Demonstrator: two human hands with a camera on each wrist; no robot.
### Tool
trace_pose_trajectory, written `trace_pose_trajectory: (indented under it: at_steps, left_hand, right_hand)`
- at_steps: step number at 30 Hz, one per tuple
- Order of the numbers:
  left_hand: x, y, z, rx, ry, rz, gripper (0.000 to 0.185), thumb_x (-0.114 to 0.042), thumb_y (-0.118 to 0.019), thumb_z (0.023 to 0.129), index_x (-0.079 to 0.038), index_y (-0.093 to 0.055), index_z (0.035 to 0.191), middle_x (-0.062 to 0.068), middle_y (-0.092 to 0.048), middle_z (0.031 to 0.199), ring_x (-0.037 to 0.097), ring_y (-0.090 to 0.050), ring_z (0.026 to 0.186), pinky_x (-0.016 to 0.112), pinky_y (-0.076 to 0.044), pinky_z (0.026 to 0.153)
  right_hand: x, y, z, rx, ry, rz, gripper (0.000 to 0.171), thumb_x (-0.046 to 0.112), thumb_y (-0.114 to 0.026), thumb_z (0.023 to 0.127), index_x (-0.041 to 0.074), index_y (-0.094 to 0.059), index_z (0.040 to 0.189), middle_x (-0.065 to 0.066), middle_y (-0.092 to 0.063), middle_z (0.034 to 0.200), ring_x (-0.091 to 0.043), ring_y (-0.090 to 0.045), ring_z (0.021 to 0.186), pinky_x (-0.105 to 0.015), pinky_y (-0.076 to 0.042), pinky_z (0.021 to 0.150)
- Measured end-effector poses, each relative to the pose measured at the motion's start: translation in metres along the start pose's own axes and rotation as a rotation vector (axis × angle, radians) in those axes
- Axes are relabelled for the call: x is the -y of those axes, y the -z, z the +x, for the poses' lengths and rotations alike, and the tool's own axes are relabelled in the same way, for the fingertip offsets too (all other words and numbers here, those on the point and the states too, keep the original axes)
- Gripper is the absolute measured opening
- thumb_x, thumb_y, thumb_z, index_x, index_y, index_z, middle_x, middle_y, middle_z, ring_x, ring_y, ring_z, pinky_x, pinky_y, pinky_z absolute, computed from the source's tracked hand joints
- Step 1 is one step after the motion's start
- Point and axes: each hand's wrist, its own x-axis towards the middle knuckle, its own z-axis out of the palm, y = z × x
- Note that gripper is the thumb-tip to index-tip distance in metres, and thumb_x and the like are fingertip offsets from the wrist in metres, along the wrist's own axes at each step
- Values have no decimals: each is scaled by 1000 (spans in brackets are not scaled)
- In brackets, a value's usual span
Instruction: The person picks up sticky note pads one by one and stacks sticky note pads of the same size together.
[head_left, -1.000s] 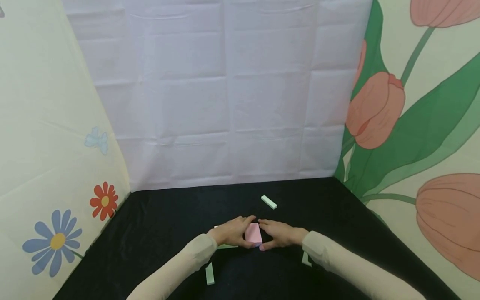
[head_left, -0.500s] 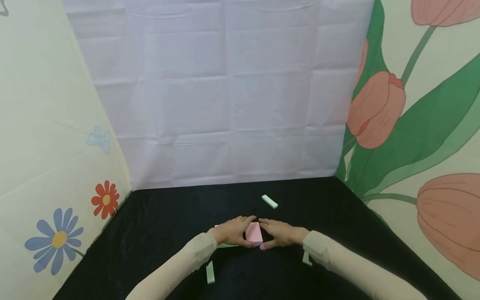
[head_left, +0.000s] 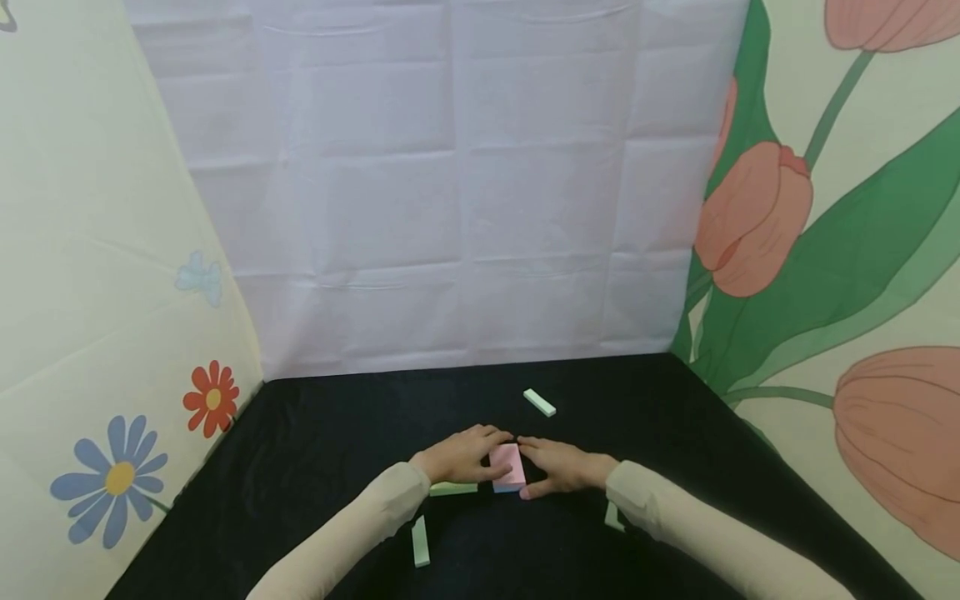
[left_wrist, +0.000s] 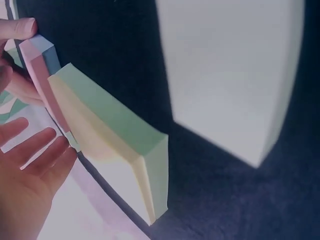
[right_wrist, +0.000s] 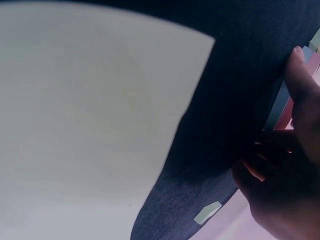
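Observation:
A pink slab (head_left: 507, 457) lies on a blue slab (left_wrist: 47, 54), their edges lined up, between my two hands. My left hand (head_left: 461, 455) is spread over the stack's left side, thumb across the pink top in the head view. In the left wrist view its fingers (left_wrist: 61, 162) are loosely straight and hold nothing. My right hand (head_left: 558, 467) lies along the stack's right side, with the thumb at the near corner and the forefinger at the far one. Partly under my left hand is a yellow slab (left_wrist: 95, 127) on a green slab (left_wrist: 115, 112).
A pale green bar (head_left: 539, 402) lies farther back on the black cloth (head_left: 360, 425). Another pale bar (head_left: 421, 542) is below my left forearm, and a third pale block (head_left: 613, 517) is partly hidden by my right sleeve. A white sheet (head_left: 450, 208) hangs behind.
My left hand has lifted and shifted slightly, its thumb now over the pink top, showing more of the green slab. My right hand and the slabs look unmoved.

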Motion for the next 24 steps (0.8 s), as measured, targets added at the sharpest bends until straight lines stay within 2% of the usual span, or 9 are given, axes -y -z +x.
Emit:
trace_pose_trajectory:
  at_steps: [4, 7, 12, 16, 24]
  left_hand:
    - [1, 5, -1, -47, -21, 4, 44, -32, -54, 102, -10, -54, 140, 6, -57, 134, 17, -54, 117, 34, -44, 99]
    - [3, 8, -3, -93, -37, 14, 37, -27, -56, 102, -8, -58, 134, 6, -60, 127, 15, -56, 109, 30, -47, 93]
    - [10, 13, -7, -161, -62, 51, 19, -24, -60, 100, -11, -64, 113, 0, -61, 106, 11, -55, 91, 25, -47, 80]
    - [15, 15, -14, -165, -53, 53, 8, -23, -62, 98, -15, -62, 100, -6, -58, 93, 7, -52, 82, 22, -46, 73]
    - [20, 24, -36, -148, -54, 53, 7, -20, -61, 98, -15, -64, 94, -7, -59, 83, 3, -50, 69, 19, -44, 62]
  right_hand:
    - [0, 0, 1, 0, -5, -1, 80, 45, -71, 90, -7, -43, 143, -25, -36, 152, -38, -39, 137, -52, -34, 107]
    - [1, 0, 1, 10, -18, 6, 80, 45, -71, 90, -7, -43, 143, -24, -35, 152, -37, -38, 137, -52, -34, 107]
    - [2, 0, 2, 13, -31, 6, 79, 45, -71, 89, -7, -44, 143, -24, -36, 152, -37, -38, 137, -51, -33, 108]
    - [3, -1, 3, 17, -43, 10, 79, 45, -72, 89, -6, -44, 143, -23, -36, 152, -36, -38, 138, -50, -33, 108]
    - [4, -2, 4, 21, -67, 10, 80, 46, -72, 89, -5, -43, 144, -21, -35, 153, -35, -37, 139, -50, -31, 109]
